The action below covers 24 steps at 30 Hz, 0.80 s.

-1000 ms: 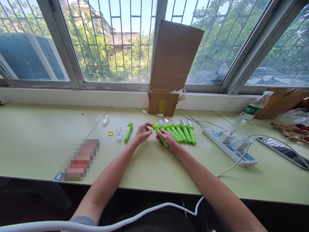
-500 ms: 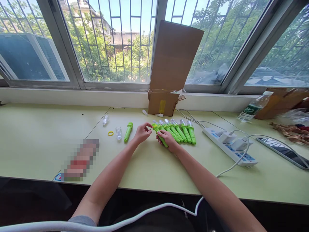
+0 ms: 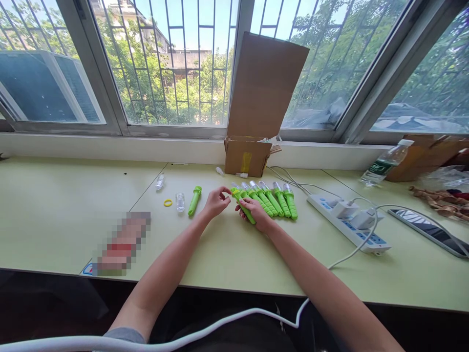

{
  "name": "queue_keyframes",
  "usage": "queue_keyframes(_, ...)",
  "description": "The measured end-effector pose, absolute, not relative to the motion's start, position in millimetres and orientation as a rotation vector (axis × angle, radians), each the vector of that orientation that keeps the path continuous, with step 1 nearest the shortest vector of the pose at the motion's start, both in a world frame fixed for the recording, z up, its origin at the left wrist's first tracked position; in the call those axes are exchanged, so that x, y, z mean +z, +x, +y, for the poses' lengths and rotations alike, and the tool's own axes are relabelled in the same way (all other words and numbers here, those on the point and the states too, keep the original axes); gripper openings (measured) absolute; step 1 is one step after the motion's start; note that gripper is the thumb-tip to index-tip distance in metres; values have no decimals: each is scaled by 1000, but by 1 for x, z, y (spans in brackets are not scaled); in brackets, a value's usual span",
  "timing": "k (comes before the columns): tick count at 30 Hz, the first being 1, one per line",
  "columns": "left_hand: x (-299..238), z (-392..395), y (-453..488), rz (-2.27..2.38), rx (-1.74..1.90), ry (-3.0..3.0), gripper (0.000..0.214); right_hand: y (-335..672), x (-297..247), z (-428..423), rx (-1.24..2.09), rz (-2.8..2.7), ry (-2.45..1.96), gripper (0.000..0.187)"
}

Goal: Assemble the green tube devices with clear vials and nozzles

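Note:
My right hand point(image 3: 257, 214) is wrapped round a green plastic handle point(image 3: 247, 213), shaped like a small torch, with a yellow ring at its wider upper end. My left hand point(image 3: 217, 202) is beside that end, fingers curled but apart, the index fingertip close to the yellow ring; whether it touches is unclear. Just right of the held handle lies a row of several similar green sticks with clear caps point(image 3: 270, 199). Left of my left hand are a loose green handle point(image 3: 195, 201), a clear plastic cap point(image 3: 180, 202), a yellow ring point(image 3: 167, 203) and another clear cap point(image 3: 160, 182).
An open cardboard box point(image 3: 244, 156) stands by the window, small white pieces point(image 3: 220, 170) before it. To the right are a power strip point(image 3: 350, 225) with cables, a phone point(image 3: 428, 231) and a water bottle point(image 3: 386, 164). A pixelated object point(image 3: 124, 242) lies at the left.

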<state>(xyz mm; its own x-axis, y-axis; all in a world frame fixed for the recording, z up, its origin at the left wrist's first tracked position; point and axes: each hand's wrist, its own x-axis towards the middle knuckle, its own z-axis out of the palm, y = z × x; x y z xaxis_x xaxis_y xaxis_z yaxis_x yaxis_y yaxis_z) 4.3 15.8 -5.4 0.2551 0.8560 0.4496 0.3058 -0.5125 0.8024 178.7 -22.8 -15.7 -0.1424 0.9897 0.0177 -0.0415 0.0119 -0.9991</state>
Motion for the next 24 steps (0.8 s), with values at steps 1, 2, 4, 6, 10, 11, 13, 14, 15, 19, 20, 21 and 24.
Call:
queue_keyframes(1,-6,16,4,1050,1238,1957,23,179,-16,-23,1328,-1291,-1092,34)
queue_keyframes(2,-6,16,4,1048,1239,1958,23,180,-16,-23,1338,-1292,-1084,34)
queue_keyframes(4,-6,16,4,1044,1239,1958,23,181,-17,-22,1359,-1292,-1069,35)
queue_keyframes(6,-7,16,4,1043,1239,1956,23,182,-18,-21,1372,-1292,-1062,35)
queue_keyframes(10,-8,16,3,1034,1232,1961,21,181,-20,-20,1316,-1297,-1091,35)
queue_keyframes(11,-9,16,3,1027,1233,1961,20,181,-20,-20,1295,-1298,-1098,35)
queue_keyframes(13,-10,16,3,1020,1238,1955,21,181,-20,-20,1272,-1297,-1099,36)
queue_keyframes(14,-10,16,3,1023,1241,1952,22,181,-20,-20,1272,-1295,-1096,37)
queue_keyframes(15,-10,17,3,1029,1242,1950,22,181,-20,-20,1281,-1293,-1091,37)
queue_keyframes(19,-10,17,4,1038,1247,1965,23,182,-19,-20,1348,-1285,-1058,36)
queue_keyframes(20,-10,17,4,1035,1249,1969,23,183,-19,-19,1364,-1283,-1049,36)
queue_keyframes(21,-10,17,4,1034,1251,1971,23,183,-19,-19,1378,-1279,-1042,35)
queue_keyframes(24,-9,16,4,1032,1249,1967,23,184,-19,-19,1410,-1257,-1040,35)
